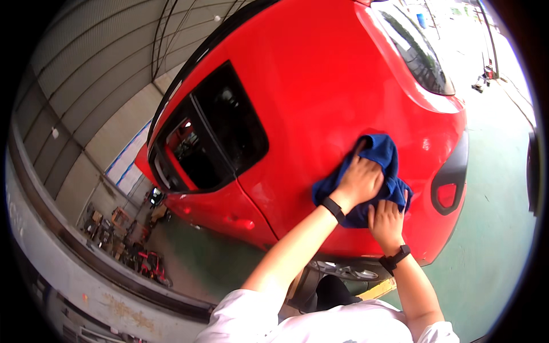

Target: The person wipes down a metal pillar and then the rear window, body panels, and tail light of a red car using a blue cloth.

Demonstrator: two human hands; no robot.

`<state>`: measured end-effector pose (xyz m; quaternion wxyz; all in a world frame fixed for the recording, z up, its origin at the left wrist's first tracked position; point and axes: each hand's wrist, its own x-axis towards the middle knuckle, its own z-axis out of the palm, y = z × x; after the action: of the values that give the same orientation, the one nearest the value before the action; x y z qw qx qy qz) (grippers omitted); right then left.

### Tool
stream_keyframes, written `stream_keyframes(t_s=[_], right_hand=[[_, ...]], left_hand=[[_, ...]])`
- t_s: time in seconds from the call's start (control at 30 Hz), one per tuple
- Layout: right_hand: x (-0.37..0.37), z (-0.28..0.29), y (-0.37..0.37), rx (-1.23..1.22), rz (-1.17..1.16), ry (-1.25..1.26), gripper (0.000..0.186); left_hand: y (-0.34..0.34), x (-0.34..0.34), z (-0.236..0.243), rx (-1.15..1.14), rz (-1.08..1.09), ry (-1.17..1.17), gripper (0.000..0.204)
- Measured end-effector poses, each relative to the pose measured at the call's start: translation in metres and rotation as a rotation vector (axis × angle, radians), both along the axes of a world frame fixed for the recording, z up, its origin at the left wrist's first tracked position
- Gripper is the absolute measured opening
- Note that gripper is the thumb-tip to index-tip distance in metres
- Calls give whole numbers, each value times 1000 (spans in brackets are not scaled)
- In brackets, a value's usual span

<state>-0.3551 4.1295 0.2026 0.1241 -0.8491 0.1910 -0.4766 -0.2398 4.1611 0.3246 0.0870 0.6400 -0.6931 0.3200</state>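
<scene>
A blue cloth (380, 150) lies bunched against the rear side panel of a red car (314, 74). My left hand (361, 180) presses on the middle of the cloth, one finger stretched upward and the others bent into the folds. Lower and to the right, my right hand (388, 224) grips the cloth's lower edge with its fingers over the fabric. Both wrists wear black bands. Folds and fingers hide the panel beneath the cloth.
Dark side windows (229, 120) and a door handle (245, 223) are to the left. The rear bumper trim (450, 191) is at the right, a wheel (349, 270) below my arms. A grey metal beam (86, 274) runs along the lower left, near cluttered equipment (123, 240).
</scene>
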Motion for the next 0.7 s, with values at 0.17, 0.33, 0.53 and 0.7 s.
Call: stream_keyframes(t_s=[0.17, 0.33, 0.53, 0.7], right_hand=[[-7, 10, -4, -81, 5, 16, 32], [16, 96, -35, -189, 23, -54, 42], [67, 230, -79, -363, -61, -152, 64], [116, 300, -88, -521, -139, -185, 70]], left_hand=[[29, 10, -1, 103, 59, 48, 29], [39, 48, 65, -176, 93, -22, 35], [57, 132, 155, -473, 327, -112, 39], [51, 169, 198, -717, 393, -137, 35]])
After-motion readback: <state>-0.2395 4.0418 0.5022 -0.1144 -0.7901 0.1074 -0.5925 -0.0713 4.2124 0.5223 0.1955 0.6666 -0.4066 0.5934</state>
